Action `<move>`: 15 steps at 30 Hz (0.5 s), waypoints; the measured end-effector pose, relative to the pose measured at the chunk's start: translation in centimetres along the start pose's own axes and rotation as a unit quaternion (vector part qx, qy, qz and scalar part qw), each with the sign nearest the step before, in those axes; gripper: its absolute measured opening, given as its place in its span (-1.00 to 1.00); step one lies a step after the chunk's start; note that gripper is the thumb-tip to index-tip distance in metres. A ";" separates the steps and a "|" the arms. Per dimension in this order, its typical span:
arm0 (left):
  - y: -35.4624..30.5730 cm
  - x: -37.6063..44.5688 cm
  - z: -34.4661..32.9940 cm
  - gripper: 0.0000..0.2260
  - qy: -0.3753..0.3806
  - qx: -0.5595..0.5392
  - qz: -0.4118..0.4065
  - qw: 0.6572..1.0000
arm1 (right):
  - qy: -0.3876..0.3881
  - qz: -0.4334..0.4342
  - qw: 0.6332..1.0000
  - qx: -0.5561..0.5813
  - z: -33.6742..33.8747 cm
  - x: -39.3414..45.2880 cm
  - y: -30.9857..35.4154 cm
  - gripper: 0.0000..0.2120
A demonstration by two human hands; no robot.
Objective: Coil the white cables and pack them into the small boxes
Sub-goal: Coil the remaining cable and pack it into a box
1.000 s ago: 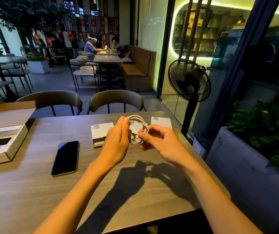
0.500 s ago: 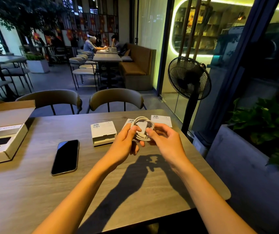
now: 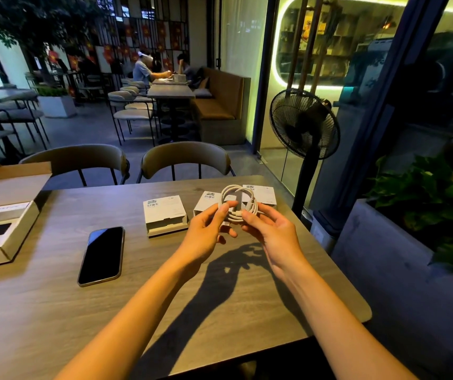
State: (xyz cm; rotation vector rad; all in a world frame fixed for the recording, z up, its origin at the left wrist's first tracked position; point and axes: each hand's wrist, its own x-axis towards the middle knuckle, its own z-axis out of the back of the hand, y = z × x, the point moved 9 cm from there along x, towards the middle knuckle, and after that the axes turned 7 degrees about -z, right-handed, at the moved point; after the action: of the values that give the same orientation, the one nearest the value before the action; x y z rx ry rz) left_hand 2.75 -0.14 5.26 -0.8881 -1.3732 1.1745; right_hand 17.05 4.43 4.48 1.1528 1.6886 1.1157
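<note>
Two bare forearms reached forward over a grey-brown wood-grain worktop [image 3: 55, 311], casting a dark shadow on it below the hands. The left hand [image 3: 206, 234] and the right hand [image 3: 272, 231] met above the far half of the worktop, each grip pinching one side of a coiled white cable [image 3: 237, 201]. The left thumb and forefinger were pressed together on the coil's left side; the right fingertips [image 3: 247, 215] were closed on its lower right, with the other fingers loosely curled. The coil stood upright between the two grips, raised clear of the worktop.

Left of the left grip and nearer the viewer lay a black smartphone [image 3: 101, 256], screen up and dark. Just left of the left grip sat a small white cardboard box with a barcode label [image 3: 165, 215], its near end open. Directly behind the grips stood a second small white box [image 3: 206, 202], partly hidden by the left hand and the coil, and a third small white box [image 3: 263, 194] just beyond the right grip. Far to the left lay a large open cardboard tray box [image 3: 5, 229].

Beyond the worktop stood two curved-back chairs [image 3: 184, 157] and, to the right, a black pedestal fan [image 3: 304, 124].
</note>
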 end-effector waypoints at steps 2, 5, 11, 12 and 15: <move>0.2 0.2 -0.1 -0.69 0.000 0.007 0.003 1.000 | 0.000 0.008 1.000 -0.002 0.4 0.3 0.4 -0.67; 0.8 0.9 -0.4 -0.66 0.004 0.002 0.014 1.000 | -0.011 0.015 1.000 0.024 1.7 1.2 1.3 -0.70; 2.6 4.9 -1.9 -0.73 0.033 0.231 -0.069 0.970 | -0.049 0.031 0.996 0.061 4.6 4.4 2.7 -0.68; 3.3 5.9 -2.5 -0.75 0.059 0.315 -0.091 0.943 | -0.054 0.032 0.996 0.061 5.0 5.0 2.8 -0.69; 5.2 8.5 -4.7 -0.70 0.122 0.534 -0.145 0.824 | -0.063 0.031 0.996 0.048 6.2 6.6 2.7 -0.74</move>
State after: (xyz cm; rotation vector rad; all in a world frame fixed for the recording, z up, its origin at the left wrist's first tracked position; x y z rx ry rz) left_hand 5.57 9.98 2.06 0.0037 -0.4337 1.2770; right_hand 21.71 12.65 4.31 1.3162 1.6337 0.9870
